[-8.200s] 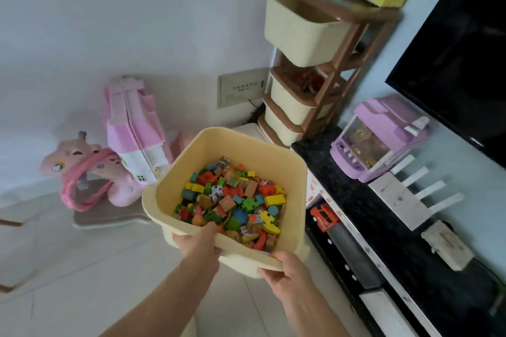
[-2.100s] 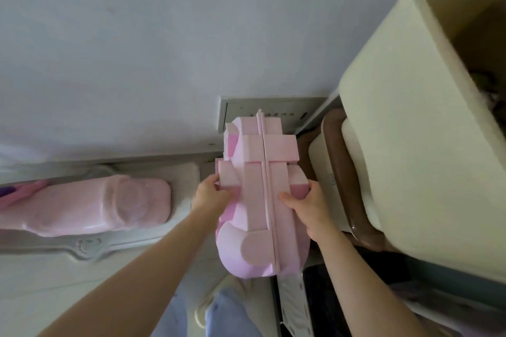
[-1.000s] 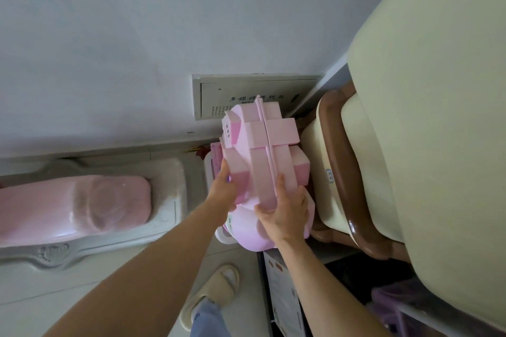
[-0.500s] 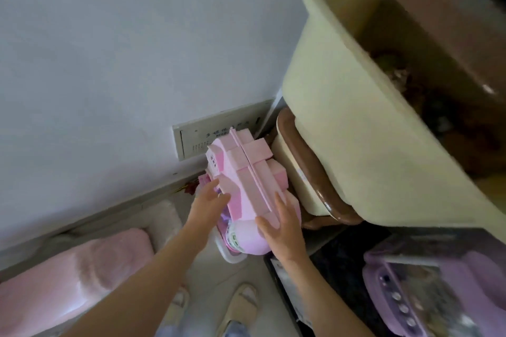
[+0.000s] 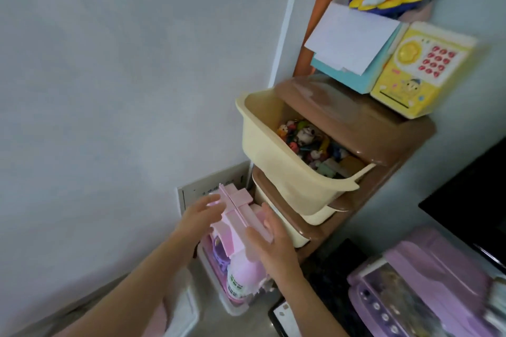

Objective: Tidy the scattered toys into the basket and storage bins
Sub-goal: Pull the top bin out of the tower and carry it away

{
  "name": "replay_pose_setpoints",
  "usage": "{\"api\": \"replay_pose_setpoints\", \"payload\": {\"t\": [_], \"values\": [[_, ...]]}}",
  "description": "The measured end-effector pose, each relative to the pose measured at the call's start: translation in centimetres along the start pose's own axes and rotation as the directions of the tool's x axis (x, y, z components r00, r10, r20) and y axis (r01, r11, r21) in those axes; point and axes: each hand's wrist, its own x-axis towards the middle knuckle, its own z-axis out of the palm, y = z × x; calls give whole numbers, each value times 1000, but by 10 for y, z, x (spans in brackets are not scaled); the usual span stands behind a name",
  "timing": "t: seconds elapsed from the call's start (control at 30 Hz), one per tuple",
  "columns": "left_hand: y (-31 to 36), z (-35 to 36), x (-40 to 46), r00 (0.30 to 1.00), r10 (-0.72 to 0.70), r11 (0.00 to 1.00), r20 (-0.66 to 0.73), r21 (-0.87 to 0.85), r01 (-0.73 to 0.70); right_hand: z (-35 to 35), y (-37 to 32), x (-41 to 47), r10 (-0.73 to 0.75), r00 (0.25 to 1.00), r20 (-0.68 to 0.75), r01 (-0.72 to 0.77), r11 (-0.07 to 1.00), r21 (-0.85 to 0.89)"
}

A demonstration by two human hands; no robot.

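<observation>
The pink toy (image 5: 237, 216) stands on end in a clear bin (image 5: 219, 290) on the floor, between the wall and the brown rack (image 5: 364, 128). Its lower part merges with a purple piece and a labelled pink bottle in the bin, and blur makes it hard to tell where one ends and the next begins.

The left hand (image 5: 200, 216) is beside the toy's left face with fingers spread and nearly straight. Whether the fingertips touch it cannot be told. The right hand (image 5: 271, 243) lies against the toy's right face, fingers straight, not wrapped round it. It hides the toy's right edge.

The rack's top drawer (image 5: 273, 164) tilts open with small figures inside, too blurred to name. The lower drawers are mostly hidden beneath it. A purple toy machine (image 5: 427, 282) is cut off at the lower right.
</observation>
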Motion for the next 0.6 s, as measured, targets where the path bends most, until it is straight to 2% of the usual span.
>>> {"api": "replay_pose_setpoints", "payload": {"t": [0.13,0.23,0.3,0.4,0.5,0.6], "values": [[42,40,-34,997,58,998,59,-11,-57,-44,-25,-28,-129,979,-156,136,990,37],[75,73,-37,992,48,999,116,-31,-45,-84,-47,-35,-253,916,-310,227,967,-119],[97,92,-31,986,27,989,167,-146,-3,-107,-59,-31,-303,882,-361,235,947,-219],[123,113,-19,987,6,935,160,-351,51,-135,-70,-18,-288,878,-383,176,937,-300],[127,118,-4,989,-99,861,106,-489,139,-154,-77,5,-237,927,-291,61,859,-508],[119,111,6,986,-154,905,63,-392,166,-166,-82,32,-133,963,-236,-61,743,-666]]}}
